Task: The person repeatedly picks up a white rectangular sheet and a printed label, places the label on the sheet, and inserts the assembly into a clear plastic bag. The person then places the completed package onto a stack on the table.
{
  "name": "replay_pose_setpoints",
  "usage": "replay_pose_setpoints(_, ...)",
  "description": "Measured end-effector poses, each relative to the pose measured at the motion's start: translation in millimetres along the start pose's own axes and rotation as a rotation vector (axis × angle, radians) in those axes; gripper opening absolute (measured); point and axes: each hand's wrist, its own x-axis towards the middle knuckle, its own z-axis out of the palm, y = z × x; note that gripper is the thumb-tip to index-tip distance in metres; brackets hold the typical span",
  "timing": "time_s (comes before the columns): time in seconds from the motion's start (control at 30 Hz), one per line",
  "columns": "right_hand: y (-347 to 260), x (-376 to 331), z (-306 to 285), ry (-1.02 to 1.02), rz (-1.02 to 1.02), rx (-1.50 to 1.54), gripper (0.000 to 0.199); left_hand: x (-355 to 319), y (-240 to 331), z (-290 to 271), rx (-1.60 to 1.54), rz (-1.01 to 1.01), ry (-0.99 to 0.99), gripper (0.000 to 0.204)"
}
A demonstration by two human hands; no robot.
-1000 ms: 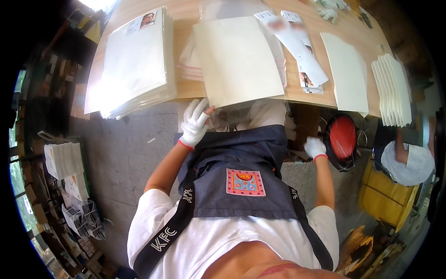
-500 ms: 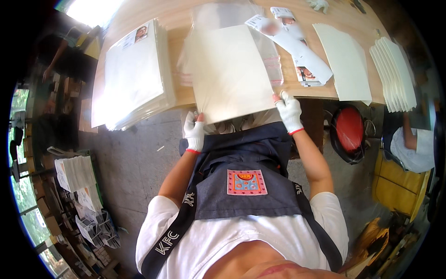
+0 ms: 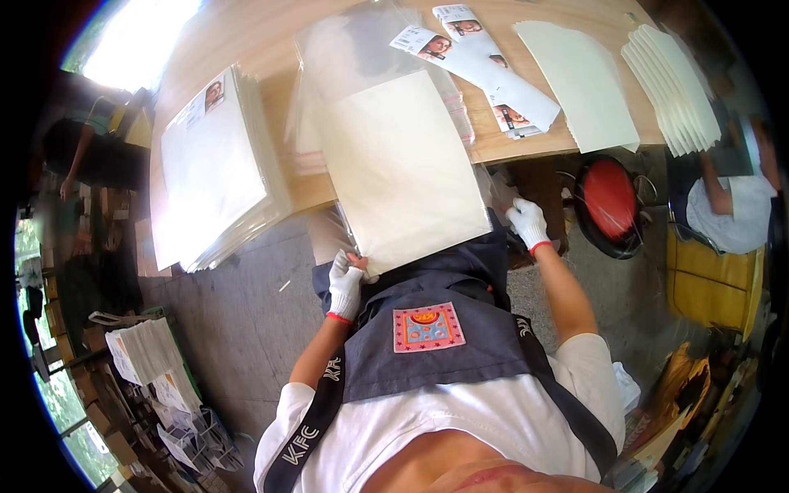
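A large cream board (image 3: 411,164) lies tilted, its far part on clear plastic sleeves (image 3: 345,41) and its near end reaching past the table edge over my lap. At its near left corner my left hand (image 3: 345,283), in a white fingerless glove, pinches the edge of a clear sleeve around the board. Off the right side, my right hand (image 3: 528,222), gloved alike, is apart from the board, its fingers closed on what looks like the sleeve's thin film. How far the film covers the board is hard to see.
Sleeved boards with a printed label are piled (image 3: 214,172) on the left of the wooden table (image 3: 288,82). Printed paper bands (image 3: 493,82), cream boards (image 3: 575,82) and a fanned stack (image 3: 670,90) lie rightward. A red stool (image 3: 608,201) stands below; another person's arm (image 3: 715,185) shows far right.
The board has come nearer to me, its near end lower over my lap. My right hand has left the board's corner and moved outward to the right; my left hand has drawn back toward me.
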Motion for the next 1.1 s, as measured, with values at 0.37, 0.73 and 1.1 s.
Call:
replay_pose_setpoints(0.37,-43,82,-131,0.517,-0.316,-0.641,0.037,37,77,47,0.685,0.506,0.016,0.017)
replay_pose_setpoints(0.73,-47,35,-145,0.889,-1.123,-0.321,0.019,113,69,242,-0.097,-0.468,-0.538,0.052)
replay_pose_setpoints(1.1,-11,-104,-99,0.436,-0.776,-0.090,0.028,119,11,278,0.103,0.159,-0.301,0.007)
